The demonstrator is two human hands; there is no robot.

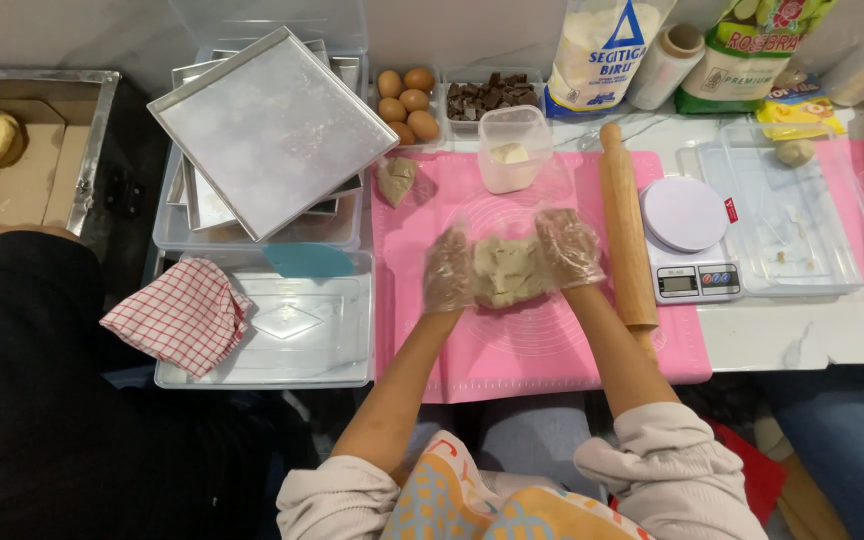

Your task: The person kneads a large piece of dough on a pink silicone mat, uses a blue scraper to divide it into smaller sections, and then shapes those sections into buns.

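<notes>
A lump of pale beige dough point(505, 270) lies on the pink silicone mat point(532, 350) in the middle of the table. My left hand point(448, 270), in a clear plastic glove, presses against the dough's left side. My right hand point(567, 248), gloved the same way, presses its right side. Both hands cup the dough between them. A smaller piece of dough point(396, 180) sits at the mat's far left corner.
A wooden rolling pin point(625, 235) lies right of my hands, beside a white kitchen scale point(687, 240) and a clear tray point(802, 215). A small tub point(514, 148), eggs point(407, 102) and chocolate chunks point(492, 96) stand behind. Stacked metal pans point(272, 130), a checked cloth point(182, 315) sit left.
</notes>
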